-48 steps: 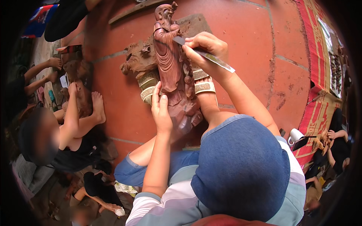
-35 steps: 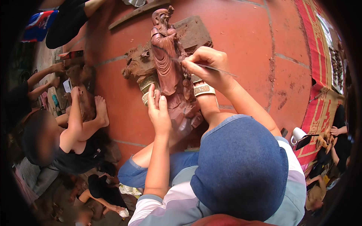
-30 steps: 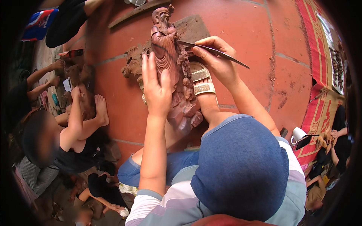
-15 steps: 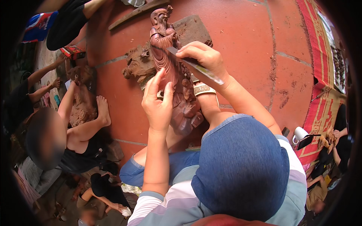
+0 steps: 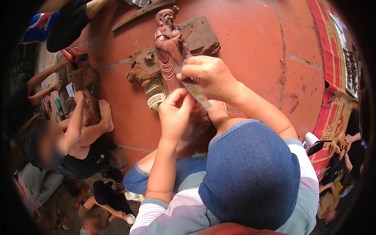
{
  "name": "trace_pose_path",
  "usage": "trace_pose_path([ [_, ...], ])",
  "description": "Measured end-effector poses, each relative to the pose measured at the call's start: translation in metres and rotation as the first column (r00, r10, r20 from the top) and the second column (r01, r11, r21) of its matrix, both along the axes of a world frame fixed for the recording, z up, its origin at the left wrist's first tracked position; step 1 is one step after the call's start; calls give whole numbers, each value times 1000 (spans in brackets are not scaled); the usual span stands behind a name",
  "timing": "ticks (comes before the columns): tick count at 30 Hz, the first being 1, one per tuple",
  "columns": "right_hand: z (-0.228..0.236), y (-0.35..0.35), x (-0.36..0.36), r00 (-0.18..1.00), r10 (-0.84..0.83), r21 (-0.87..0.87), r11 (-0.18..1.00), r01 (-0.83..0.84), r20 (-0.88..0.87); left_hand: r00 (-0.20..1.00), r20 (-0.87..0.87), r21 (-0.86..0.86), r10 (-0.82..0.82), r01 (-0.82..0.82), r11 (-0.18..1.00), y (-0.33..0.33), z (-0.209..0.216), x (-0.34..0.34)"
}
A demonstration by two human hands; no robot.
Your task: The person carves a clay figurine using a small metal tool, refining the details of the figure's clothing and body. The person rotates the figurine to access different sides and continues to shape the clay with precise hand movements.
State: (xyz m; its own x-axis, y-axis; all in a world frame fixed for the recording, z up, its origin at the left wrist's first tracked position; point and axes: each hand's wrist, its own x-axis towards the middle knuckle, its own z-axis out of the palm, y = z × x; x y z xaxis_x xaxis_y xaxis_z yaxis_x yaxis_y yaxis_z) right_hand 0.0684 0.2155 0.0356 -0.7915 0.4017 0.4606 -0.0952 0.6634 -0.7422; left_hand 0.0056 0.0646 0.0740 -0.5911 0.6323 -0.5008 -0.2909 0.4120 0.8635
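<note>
A carved reddish-brown wooden statue of a bearded, robed figure (image 5: 169, 49) lies in front of me, its head pointing away and its lower part mostly covered by my hands. My right hand (image 5: 207, 76) is closed on a thin flat strip (image 5: 197, 94), greyish with yellow-green print, held aslant over the statue's middle. Just left of it, my left hand (image 5: 176, 115) is closed in a pinch, its fingertips right beside the strip's lower part. What they pinch is hidden. Beneath the statue's upper part are a rough wood block (image 5: 200, 35) and a gnarled wood piece (image 5: 141, 64).
Red floor tiles (image 5: 250, 43) surround the statue, with a wooden bar (image 5: 141, 15) farther off. On the left, another person's hand (image 5: 79, 97) is at a second carving (image 5: 91, 111). At right lie a red-and-tan mat (image 5: 333, 113) and a white mug (image 5: 310, 140). My denim-covered knee (image 5: 250, 172) fills the near middle.
My right hand has drawn the strip nearer me, down the statue. My left hand has gone from spread fingers to a pinch beside it. The person at left has shifted head and arm.
</note>
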Motion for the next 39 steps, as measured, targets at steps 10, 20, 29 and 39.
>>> trace_pose_path([
  [10,-6,12,17,977,-202,-363,917,166,-62,994,86,59,-62,57,997,-31,4,15],
  [20,-9,14,1,999,-40,-77,996,42,26,938,285,202,-198,143,969,-6,-4,44],
  [29,-2,16,22,989,-68,-393,919,11,-132,903,-335,91,-270,316,944,-26,-3,46],
  [39,-20,-8,103,923,-356,-880,380,284,144,684,-681,-267,-263,103,958,-85,-40,50],
])
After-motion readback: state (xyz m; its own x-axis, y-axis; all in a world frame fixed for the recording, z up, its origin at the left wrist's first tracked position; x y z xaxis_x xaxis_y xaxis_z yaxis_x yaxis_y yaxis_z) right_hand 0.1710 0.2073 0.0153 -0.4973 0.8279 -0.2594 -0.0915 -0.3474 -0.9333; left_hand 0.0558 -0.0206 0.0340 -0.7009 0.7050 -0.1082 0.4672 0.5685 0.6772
